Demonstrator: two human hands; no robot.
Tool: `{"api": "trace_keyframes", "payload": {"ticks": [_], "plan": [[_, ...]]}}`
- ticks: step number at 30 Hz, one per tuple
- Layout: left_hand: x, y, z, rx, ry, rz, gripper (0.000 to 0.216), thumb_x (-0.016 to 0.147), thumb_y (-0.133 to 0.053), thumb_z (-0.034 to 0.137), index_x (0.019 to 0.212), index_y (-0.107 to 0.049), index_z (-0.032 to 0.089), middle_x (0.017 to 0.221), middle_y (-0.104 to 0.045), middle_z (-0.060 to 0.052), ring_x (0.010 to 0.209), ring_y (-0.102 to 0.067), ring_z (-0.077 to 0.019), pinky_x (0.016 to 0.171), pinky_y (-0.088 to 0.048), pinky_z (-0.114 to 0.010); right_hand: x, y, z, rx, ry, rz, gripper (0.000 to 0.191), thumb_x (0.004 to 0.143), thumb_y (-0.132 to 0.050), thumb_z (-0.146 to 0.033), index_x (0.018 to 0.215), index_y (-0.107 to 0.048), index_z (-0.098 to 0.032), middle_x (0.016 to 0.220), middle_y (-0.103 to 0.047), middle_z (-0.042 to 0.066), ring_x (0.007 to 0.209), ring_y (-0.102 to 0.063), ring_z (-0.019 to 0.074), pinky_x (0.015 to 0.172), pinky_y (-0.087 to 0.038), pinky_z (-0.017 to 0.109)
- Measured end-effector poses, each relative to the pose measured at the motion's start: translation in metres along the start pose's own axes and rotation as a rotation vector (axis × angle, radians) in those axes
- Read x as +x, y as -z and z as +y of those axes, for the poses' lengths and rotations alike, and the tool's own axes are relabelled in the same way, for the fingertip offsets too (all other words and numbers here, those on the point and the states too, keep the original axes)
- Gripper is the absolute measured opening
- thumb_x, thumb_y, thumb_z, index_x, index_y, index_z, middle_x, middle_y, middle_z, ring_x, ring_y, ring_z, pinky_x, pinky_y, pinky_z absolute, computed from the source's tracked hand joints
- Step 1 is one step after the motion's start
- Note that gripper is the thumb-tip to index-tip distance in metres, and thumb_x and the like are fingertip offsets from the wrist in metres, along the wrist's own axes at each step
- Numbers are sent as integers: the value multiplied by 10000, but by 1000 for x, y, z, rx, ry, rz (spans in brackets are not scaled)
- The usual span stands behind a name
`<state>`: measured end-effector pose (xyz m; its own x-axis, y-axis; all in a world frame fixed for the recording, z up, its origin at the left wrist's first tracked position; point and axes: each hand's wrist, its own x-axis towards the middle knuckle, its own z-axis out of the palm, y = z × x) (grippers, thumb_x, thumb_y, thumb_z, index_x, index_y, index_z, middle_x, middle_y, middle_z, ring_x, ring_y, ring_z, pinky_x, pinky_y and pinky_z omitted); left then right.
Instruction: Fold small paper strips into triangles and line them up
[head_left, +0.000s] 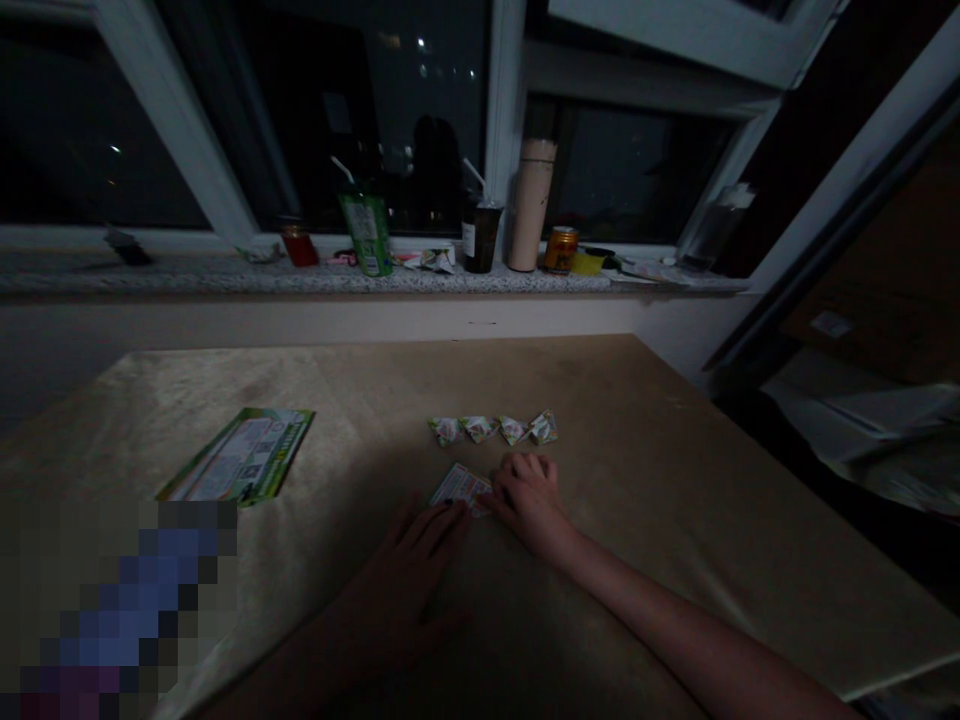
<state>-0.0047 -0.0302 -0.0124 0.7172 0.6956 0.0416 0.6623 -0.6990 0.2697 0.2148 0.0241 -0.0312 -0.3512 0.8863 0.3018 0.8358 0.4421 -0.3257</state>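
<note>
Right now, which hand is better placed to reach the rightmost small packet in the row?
Likely the right hand: it's just nearside of that packet; the left hand lies farther back.

Desk [637, 420]: we face a broad tan top, faintly creased | middle: we see four small folded packets [478, 429] in a row | just nearer us: small printed sheet [457, 484] | left, well apart: larger green-edged printed sheet [251, 452] | near-left corner: pixelated, we cannot tell
</note>
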Motion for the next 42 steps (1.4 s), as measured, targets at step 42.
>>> {"api": "trace_keyframes", "payload": {"ticks": [42], "plan": [[1, -1, 1, 71, -8, -32, 805, 865, -451, 596, 1485, -142, 187, 1491, -307, -115, 1353, -270, -311, 1114, -42, -561, 0, -1, -4, -79, -22, 5, 330, 904, -484, -471, 776, -608, -193, 911, -580, 57, 930, -497, 225, 848, -327, 407]]}}
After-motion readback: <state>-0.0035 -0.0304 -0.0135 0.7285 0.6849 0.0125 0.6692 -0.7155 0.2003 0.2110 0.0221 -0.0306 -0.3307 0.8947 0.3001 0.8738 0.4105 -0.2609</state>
